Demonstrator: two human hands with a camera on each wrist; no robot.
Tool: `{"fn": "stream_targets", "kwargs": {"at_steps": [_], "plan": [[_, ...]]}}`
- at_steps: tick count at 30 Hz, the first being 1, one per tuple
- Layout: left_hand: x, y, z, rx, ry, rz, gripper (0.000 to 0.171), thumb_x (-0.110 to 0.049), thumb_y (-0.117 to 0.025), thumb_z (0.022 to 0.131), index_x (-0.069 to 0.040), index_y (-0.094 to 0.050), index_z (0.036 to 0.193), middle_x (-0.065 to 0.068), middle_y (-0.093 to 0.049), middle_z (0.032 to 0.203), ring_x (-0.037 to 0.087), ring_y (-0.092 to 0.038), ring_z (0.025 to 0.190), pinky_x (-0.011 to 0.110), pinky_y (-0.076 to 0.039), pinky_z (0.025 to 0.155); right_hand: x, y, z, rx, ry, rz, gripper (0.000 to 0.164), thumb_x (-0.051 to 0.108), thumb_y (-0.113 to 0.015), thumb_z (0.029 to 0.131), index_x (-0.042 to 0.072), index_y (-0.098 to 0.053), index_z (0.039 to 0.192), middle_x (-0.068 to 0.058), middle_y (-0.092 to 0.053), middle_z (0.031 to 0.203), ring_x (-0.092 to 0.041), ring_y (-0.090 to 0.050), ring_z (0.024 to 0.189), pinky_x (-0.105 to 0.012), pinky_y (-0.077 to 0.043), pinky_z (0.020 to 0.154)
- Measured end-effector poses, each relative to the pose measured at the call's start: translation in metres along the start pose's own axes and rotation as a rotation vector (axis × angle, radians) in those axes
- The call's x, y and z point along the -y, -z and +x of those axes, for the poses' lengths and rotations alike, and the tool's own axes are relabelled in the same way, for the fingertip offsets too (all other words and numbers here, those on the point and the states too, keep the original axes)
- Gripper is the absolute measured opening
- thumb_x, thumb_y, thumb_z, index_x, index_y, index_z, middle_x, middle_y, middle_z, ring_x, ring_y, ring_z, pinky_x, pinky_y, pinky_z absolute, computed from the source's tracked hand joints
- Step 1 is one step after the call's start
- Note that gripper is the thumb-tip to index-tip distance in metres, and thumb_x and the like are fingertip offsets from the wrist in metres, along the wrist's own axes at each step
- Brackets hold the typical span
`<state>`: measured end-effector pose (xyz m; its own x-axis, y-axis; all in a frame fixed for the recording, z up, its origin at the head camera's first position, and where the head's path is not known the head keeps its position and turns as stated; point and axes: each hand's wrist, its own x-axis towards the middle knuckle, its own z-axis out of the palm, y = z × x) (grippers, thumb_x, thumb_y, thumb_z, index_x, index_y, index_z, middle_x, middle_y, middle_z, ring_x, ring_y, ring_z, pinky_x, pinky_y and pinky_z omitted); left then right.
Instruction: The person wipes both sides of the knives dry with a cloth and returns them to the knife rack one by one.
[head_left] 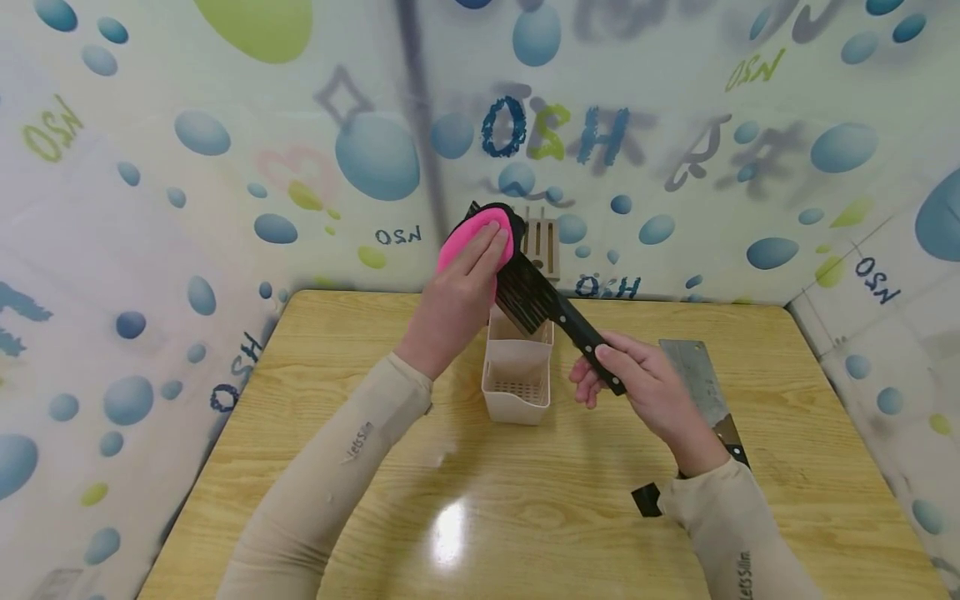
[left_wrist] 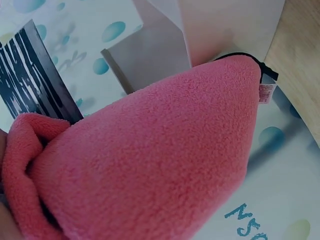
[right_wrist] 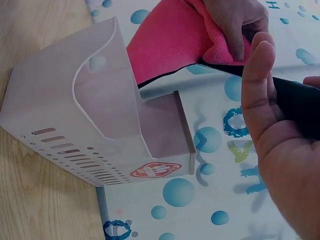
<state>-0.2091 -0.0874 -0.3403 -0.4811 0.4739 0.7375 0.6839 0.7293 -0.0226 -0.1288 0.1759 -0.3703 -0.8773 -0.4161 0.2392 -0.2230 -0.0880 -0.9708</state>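
Observation:
My right hand (head_left: 652, 379) grips the black riveted handle (head_left: 581, 333) of a broad-bladed knife, raised and tilted up to the left. Dark and light streaks cover its blade (head_left: 528, 296). My left hand (head_left: 457, 308) pinches a fluffy pink cloth (head_left: 454, 245) with a black edging against the blade's upper end. In the left wrist view, the cloth (left_wrist: 150, 160) fills the middle and the streaked blade (left_wrist: 35, 70) sticks out beside it. The right wrist view shows the left thumb and fingers on the cloth (right_wrist: 170, 40). The blade's tip is hidden.
Behind and below the knife stands a beige knife holder (head_left: 517, 408) with slotted openings. A grey cleaver (head_left: 693, 375) lies on the wooden table (head_left: 360, 350) at the right, partly behind my right forearm. A small black piece (head_left: 647, 500) shows by the right sleeve. A patterned backdrop borders the table.

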Motion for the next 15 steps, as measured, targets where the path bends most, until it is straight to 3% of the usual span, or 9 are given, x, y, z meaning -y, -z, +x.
{"fn": "stream_targets", "kwargs": {"at_steps": [4, 11, 15], "plan": [[0.000, 0.001, -0.001, 0.020, 0.011, -0.014, 0.047, 0.008, -0.064, 0.094, 0.005, -0.058, 0.141, 0.019, -0.060, 0.143, 0.028, -0.057, 0.136, 0.033, -0.044, 0.114, 0.000, 0.001, -0.001, 0.003, -0.008, 0.010, 0.031, 0.013, -0.038, 0.113, -0.005, -0.064, 0.112, -0.008, -0.072, 0.091, -0.018, -0.072, 0.074, -0.033, -0.062, 0.063], [-0.011, 0.001, -0.005, 0.098, -0.029, -0.027, 0.051, 0.007, -0.068, 0.093, 0.002, -0.058, 0.143, 0.017, -0.060, 0.145, 0.027, -0.056, 0.136, 0.032, -0.043, 0.114, 0.002, -0.001, 0.003, -0.037, -0.048, -0.004, 0.037, 0.020, -0.037, 0.114, -0.007, -0.061, 0.108, -0.009, -0.071, 0.090, -0.018, -0.072, 0.073, -0.035, -0.063, 0.064], [-0.017, 0.000, -0.007, 0.088, -0.062, -0.030, 0.050, 0.007, -0.065, 0.094, 0.002, -0.058, 0.143, 0.016, -0.061, 0.144, 0.026, -0.056, 0.137, 0.031, -0.042, 0.115, 0.005, -0.001, 0.004, -0.057, -0.041, 0.014, 0.036, 0.020, -0.038, 0.114, -0.007, -0.061, 0.110, -0.010, -0.070, 0.090, -0.018, -0.071, 0.073, -0.034, -0.063, 0.064]]}}
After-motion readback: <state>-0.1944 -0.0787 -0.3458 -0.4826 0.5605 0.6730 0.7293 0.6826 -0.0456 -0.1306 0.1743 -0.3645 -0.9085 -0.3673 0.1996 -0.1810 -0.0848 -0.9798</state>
